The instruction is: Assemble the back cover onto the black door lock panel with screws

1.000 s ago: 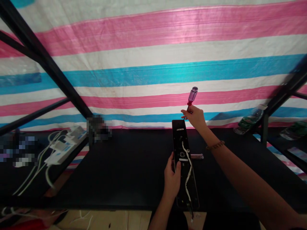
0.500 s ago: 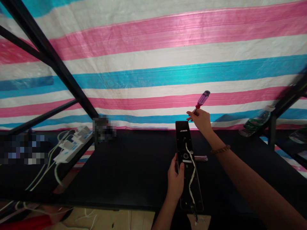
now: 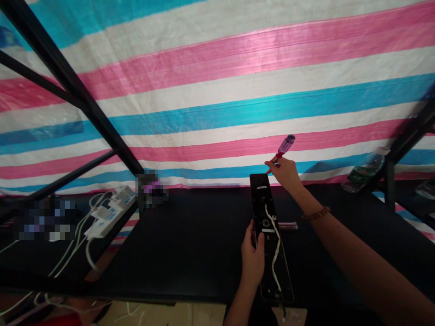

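Black panel [image 3: 270, 247]: left hand [image 3: 253, 259] grips left edge, open tabletop [image 3: 190, 246] beyond.

A pink, blue and white striped sheet [image 3: 217, 74] spans the far side, with black frame members [image 3: 112, 140] at left and right. A white power strip [image 3: 97, 229] with plugs [image 3: 103, 212] and cables [image 3: 88, 253] lies at left. A clear, green-labelled bottle [image 3: 365, 173] leans at far right.

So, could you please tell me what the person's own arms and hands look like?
The left hand and the right hand are gloveless, and no sleeve shows on either arm. A brown bracelet circles the right arm near the wrist; whether it is beaded or braided is unclear. None shows on the left.
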A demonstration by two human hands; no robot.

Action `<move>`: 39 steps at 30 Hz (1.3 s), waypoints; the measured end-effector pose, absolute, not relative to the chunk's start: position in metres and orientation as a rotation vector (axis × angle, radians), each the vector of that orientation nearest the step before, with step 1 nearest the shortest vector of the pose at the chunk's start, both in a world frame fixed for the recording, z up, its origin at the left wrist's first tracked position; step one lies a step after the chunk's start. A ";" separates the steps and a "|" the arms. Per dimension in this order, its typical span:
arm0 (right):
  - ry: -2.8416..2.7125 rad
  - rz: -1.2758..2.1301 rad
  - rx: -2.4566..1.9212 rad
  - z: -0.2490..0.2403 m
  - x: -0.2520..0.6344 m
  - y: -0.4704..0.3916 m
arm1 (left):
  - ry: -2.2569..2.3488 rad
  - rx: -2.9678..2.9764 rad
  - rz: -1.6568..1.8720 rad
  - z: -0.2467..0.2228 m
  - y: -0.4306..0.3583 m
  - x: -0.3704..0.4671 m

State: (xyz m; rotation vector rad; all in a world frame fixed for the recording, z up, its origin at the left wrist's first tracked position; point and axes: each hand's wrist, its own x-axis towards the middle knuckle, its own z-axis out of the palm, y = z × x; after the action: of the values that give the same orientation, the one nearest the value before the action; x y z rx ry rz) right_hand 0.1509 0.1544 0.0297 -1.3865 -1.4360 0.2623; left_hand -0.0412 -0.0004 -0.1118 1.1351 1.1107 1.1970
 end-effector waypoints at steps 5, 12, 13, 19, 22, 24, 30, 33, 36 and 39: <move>-1.507 0.309 -1.221 0.019 0.152 0.156 | 1.092 1.130 1.213 -0.120 0.002 -0.041; -1.439 0.209 -1.304 0.023 0.147 0.156 | 1.085 1.139 1.211 -0.124 0.003 -0.043; -1.448 0.191 -1.309 0.023 0.146 0.155 | 1.089 1.141 1.212 -0.123 0.003 -0.043; -1.408 0.040 -1.359 0.017 0.142 0.144 | 1.079 1.157 1.229 -0.123 0.003 -0.040; -1.245 0.085 -1.332 0.011 0.147 0.127 | 1.079 1.219 1.174 -0.122 0.001 -0.047; -1.116 0.111 -1.284 0.002 0.152 0.105 | 1.137 1.319 1.150 -0.121 0.003 -0.061; -0.723 0.300 -1.247 -0.055 0.171 0.009 | 1.619 1.933 1.111 -0.114 0.041 -0.124; -0.512 0.391 -1.263 -0.093 0.176 -0.036 | 1.723 2.161 0.866 -0.117 0.058 -0.137; -0.412 0.425 -1.258 -0.121 0.179 -0.068 | 1.677 2.290 0.784 -0.121 0.061 -0.137; -0.323 0.463 -1.182 -0.133 0.182 -0.081 | 1.706 2.305 0.807 -0.119 0.053 -0.136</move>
State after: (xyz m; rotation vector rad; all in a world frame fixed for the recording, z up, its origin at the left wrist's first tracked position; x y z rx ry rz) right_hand 0.1817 -0.0812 -0.1330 -1.1821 -0.3231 0.4626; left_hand -0.1360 0.0531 -0.1186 2.3046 1.7060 0.8069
